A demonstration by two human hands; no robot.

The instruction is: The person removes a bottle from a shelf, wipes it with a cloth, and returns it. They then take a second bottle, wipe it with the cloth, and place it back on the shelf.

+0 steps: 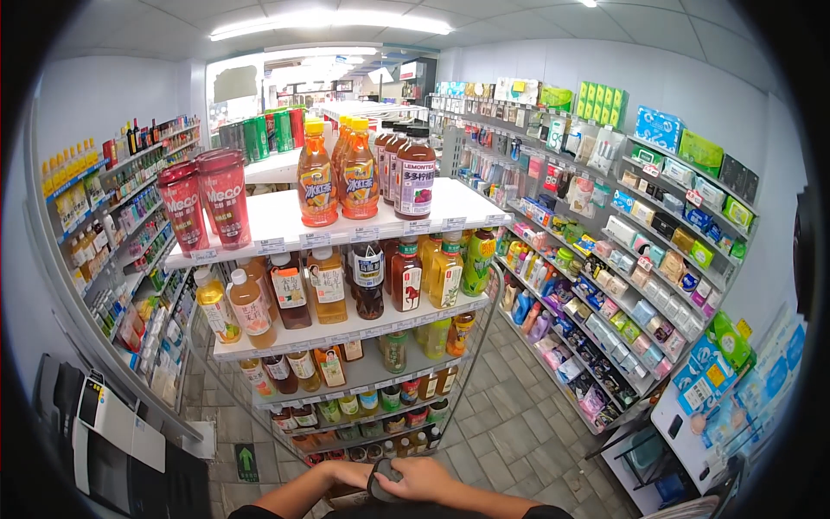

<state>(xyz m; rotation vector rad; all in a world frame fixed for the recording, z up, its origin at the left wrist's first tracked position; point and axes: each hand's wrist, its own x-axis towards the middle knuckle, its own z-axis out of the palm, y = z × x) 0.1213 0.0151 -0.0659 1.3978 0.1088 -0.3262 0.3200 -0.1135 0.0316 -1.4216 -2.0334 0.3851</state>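
Observation:
Both forearms come in from the bottom edge and meet low in the middle of the view. My right hand [418, 479] has its fingers curled around a dark, flat, looped object [384, 481], perhaps a strap. My left hand [353, 475] lies against the same dark object, its fingers partly hidden behind it and the other hand. Just beyond the hands stands a white display rack [295, 241] with several shelves of bottled drinks. On its top are red lidded Meco cups [222, 201], orange-labelled iced tea bottles [358, 172] and a lemon tea bottle [415, 175].
Shelves of tissue packs and toiletries [622, 259] line the right wall. Stocked shelves [139, 214] run along the left wall. A black and white machine [120, 441] stands lower left. A white table [681, 431] bearing a phone is lower right. A green arrow sign [246, 462] marks the tiled floor.

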